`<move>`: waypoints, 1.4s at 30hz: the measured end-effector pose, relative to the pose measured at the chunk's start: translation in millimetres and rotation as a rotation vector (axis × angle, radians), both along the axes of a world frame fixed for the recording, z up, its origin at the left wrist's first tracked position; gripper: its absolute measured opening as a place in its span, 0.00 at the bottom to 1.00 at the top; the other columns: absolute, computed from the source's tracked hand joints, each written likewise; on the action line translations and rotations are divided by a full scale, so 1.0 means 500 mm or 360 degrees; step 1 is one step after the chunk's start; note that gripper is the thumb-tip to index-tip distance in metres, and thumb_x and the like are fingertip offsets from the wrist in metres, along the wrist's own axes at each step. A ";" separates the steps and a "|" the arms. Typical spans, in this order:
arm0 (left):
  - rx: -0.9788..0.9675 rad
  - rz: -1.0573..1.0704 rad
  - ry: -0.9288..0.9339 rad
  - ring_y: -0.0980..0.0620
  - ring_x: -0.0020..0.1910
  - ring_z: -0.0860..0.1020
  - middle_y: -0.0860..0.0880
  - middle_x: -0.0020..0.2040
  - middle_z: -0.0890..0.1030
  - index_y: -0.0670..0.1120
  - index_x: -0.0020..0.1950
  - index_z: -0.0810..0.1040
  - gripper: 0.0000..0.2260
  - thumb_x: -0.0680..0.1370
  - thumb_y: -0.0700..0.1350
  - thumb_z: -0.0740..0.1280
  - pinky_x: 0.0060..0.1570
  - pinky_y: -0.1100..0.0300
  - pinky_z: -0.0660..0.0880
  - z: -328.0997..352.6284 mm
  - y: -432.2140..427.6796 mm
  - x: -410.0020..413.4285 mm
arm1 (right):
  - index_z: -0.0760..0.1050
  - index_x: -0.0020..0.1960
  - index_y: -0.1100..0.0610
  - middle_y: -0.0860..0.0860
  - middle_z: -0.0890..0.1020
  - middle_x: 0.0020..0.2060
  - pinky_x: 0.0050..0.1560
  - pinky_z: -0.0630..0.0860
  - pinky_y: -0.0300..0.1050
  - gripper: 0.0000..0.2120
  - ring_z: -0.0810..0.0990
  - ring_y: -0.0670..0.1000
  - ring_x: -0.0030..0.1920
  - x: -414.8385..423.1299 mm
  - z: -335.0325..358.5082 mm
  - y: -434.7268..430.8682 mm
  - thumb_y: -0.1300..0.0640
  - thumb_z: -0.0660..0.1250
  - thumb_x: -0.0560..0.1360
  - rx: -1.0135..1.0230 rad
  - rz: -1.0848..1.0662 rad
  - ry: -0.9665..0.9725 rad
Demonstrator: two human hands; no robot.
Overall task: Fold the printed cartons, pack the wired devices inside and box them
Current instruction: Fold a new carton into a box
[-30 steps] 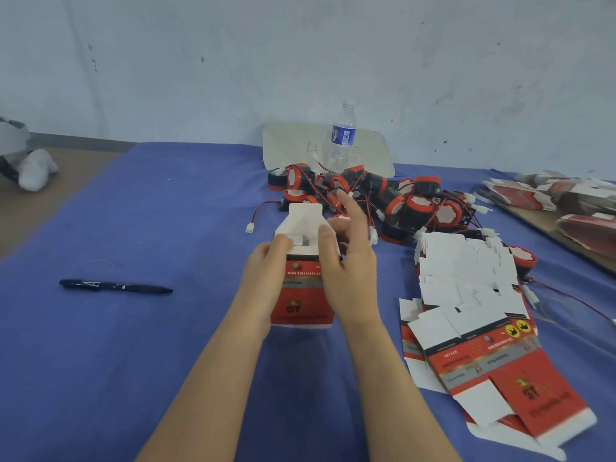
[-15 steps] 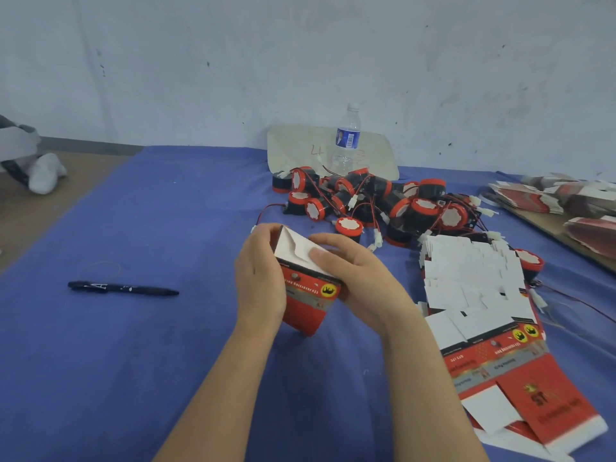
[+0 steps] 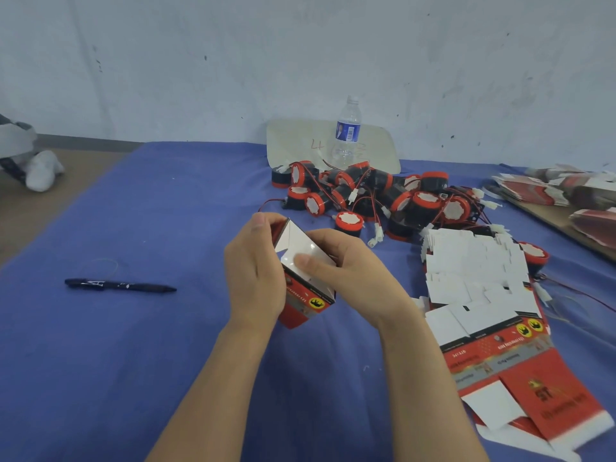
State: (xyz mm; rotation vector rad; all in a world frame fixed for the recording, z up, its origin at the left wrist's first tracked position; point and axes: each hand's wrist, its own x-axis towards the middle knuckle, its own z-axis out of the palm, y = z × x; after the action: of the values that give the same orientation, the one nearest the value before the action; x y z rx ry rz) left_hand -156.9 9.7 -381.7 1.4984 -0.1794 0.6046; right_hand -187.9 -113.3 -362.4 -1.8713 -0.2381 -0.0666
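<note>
Head view looks down on a table covered with a blue cloth [image 3: 160, 361], where both hands meet near the middle around one red and white printed cardboard carton [image 3: 310, 303]. The left hand [image 3: 256, 278] grips the carton from its left side, with the thumb at the far top corner and the palm against the side panel. The right hand [image 3: 350, 271] holds it from the right, its thumb pressing down on the white end flap [image 3: 296, 245] while the other fingers curl behind the carton. The carton is tilted, white end up and towards the camera, with its red lower corner close to the cloth; whether it touches the cloth cannot be told. Just beyond the hands lies a heap of round black and red wired devices [image 3: 383, 198], their thin red and black leads and white plugs tangled among them. To the right of the hands sits a fanned stack of flat unfolded cartons [image 3: 480, 285], mostly white side up, with red printed panels showing at its near end. A clear plastic water bottle with a blue label [image 3: 347, 135] stands at the far edge in front of a pale rounded board [image 3: 293, 141] leaning by the wall. A dark pen [image 3: 120, 285] lies alone on the cloth well to the left. At the far right, more printed cartons [image 3: 546, 188] are piled on a brown wooden board [image 3: 560, 225].
</note>
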 end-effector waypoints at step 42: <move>0.0280 0.0088 -0.0081 0.59 0.55 0.73 0.55 0.57 0.70 0.47 0.65 0.75 0.13 0.83 0.42 0.57 0.54 0.75 0.67 -0.019 0.009 0.018 | 0.70 0.66 0.43 0.42 0.78 0.60 0.50 0.74 0.30 0.21 0.77 0.38 0.58 0.021 -0.023 -0.002 0.46 0.68 0.75 0.0628 -0.0385 -0.0118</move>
State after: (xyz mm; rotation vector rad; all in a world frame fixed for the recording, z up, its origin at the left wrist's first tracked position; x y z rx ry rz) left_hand -147.7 14.0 -391.4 1.6631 -0.2357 0.6858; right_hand -177.4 -114.1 -373.7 -1.4972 -0.0425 -0.3260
